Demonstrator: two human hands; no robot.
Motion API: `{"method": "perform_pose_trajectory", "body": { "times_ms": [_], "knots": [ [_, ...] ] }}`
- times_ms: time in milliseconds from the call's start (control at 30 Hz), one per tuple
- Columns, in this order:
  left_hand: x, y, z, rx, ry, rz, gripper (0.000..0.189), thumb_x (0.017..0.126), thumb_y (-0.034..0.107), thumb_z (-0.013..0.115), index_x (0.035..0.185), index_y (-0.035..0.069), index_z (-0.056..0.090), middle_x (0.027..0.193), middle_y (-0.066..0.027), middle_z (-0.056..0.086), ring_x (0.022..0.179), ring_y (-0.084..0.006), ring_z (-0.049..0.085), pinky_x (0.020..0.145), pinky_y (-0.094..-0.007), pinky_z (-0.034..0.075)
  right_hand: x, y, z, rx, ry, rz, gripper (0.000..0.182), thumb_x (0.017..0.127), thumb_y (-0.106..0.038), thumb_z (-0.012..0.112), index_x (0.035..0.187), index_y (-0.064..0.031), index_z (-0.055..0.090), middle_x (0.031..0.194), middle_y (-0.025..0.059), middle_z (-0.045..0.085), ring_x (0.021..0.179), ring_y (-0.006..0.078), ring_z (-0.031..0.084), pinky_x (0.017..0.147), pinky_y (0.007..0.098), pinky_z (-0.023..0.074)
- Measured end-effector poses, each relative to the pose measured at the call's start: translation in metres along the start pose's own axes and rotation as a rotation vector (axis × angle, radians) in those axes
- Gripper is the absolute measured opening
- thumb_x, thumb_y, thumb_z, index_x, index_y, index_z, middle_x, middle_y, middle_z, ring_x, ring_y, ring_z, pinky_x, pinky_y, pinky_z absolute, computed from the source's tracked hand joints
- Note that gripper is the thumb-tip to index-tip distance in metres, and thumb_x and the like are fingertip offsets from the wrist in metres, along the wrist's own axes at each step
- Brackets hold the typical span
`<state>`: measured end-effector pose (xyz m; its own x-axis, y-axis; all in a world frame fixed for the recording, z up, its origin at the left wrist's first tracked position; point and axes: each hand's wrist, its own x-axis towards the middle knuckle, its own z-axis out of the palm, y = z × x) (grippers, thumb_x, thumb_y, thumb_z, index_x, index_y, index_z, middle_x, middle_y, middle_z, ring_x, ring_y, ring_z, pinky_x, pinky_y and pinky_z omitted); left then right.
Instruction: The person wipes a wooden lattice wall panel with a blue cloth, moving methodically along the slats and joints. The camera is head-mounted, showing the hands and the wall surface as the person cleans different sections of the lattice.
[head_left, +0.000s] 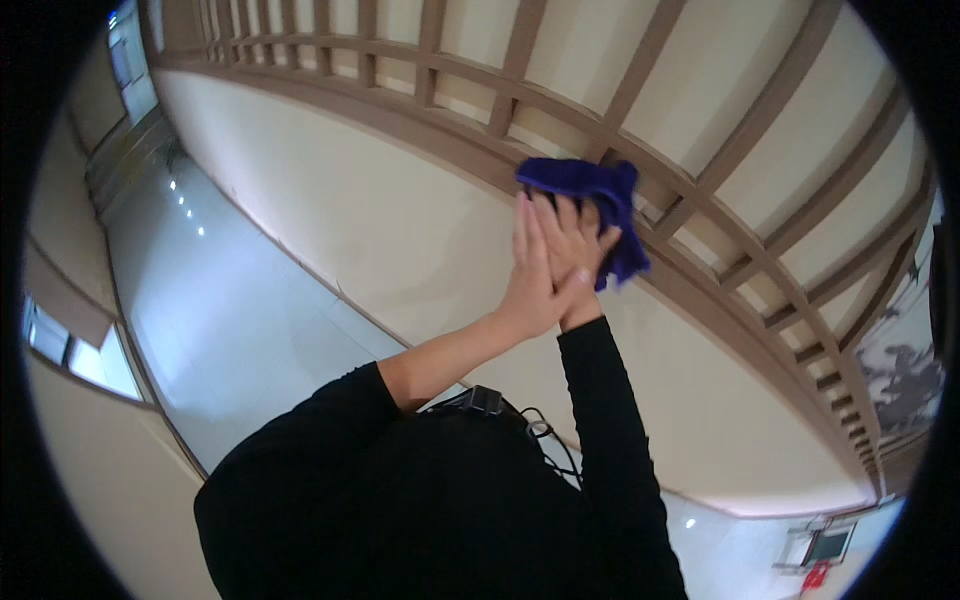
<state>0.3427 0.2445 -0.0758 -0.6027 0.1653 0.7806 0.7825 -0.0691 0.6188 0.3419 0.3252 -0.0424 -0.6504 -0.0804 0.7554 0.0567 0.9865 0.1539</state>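
Observation:
A dark purple cloth (589, 180) lies bunched against the brown trim of the wall lattice. My right hand (576, 244) is on the cloth, its fingers spread and their tips partly covered by the folds. Against the side of the right hand rests my left hand (534, 289), its fingers extended and held together, its thumb across the back of the right hand near the wrist. No object shows in the left hand. Both palms are hidden.
Brown lattice bars (517, 45) run over the cream wall (360, 202), with a smooth panel below. A pale shiny floor (225, 300) stretches to the left. Black cables (559, 450) hang by my torso. A dark picture (904, 375) is at far right.

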Motion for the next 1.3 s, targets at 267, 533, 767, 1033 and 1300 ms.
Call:
{"method": "perform_pose_trajectory", "body": {
  "times_ms": [267,533,767,1033,1300],
  "knots": [
    [0.016,-0.035,-0.047,0.060,0.060,0.047,0.087,0.090,0.020,0.060,0.152,-0.006,0.005,0.156,-0.0322,0.002,0.147,-0.0446,0.002,0.117,-0.0508,0.008,0.048,-0.039,0.018,0.198,-0.030,-0.218,0.038,0.086,-0.024,0.055,0.123,-0.0188,0.062,0.133,0.0008,0.054,0.127,0.0205,0.046,0.114,0.0562,0.0181],
    [0.029,-0.069,-0.109,0.018,-0.097,0.081,0.082,0.091,0.017,0.058,0.153,-0.004,0.009,0.159,-0.0244,0.006,0.147,-0.0389,0.009,0.118,-0.0490,0.010,-0.032,0.019,0.051,-0.013,0.300,0.027,0.041,0.074,-0.002,0.062,0.115,-0.0085,0.066,0.120,0.0086,0.062,0.120,0.0306,0.051,0.114,0.0522,0.0247],
    [0.022,-0.089,-0.138,0.001,-0.201,0.109,0.081,0.088,0.016,0.058,0.152,-0.004,0.012,0.159,-0.0240,0.009,0.147,-0.0380,0.012,0.118,-0.0482,0.014,-0.083,0.074,-0.005,-0.227,0.724,0.753,0.070,0.076,-0.003,0.066,0.141,-0.0016,0.042,0.145,0.0217,0.041,0.139,0.0424,0.029,0.116,0.0527,0.0121],
    [0.026,-0.068,-0.100,-0.254,-0.116,0.263,0.090,0.090,0.048,0.058,0.154,0.002,0.015,0.156,-0.0295,0.008,0.144,-0.0444,0.013,0.115,-0.0534,0.019,0.005,-0.088,-0.002,1.018,0.201,0.544,0.080,0.078,-0.009,0.066,0.149,-0.0036,0.030,0.151,0.0198,0.035,0.139,0.0352,0.034,0.116,0.0429,0.0240],
    [0.054,-0.060,-0.119,-0.094,0.128,0.237,0.077,0.085,0.039,0.069,0.145,0.002,0.037,0.145,-0.0243,0.033,0.131,-0.0393,0.035,0.108,-0.0484,0.030,0.048,-0.104,-0.030,1.760,-0.195,0.582,0.065,0.103,-0.042,0.036,0.153,-0.0050,0.019,0.152,0.0135,0.034,0.140,0.0227,0.031,0.116,0.0338,0.0219]
  ]
}}
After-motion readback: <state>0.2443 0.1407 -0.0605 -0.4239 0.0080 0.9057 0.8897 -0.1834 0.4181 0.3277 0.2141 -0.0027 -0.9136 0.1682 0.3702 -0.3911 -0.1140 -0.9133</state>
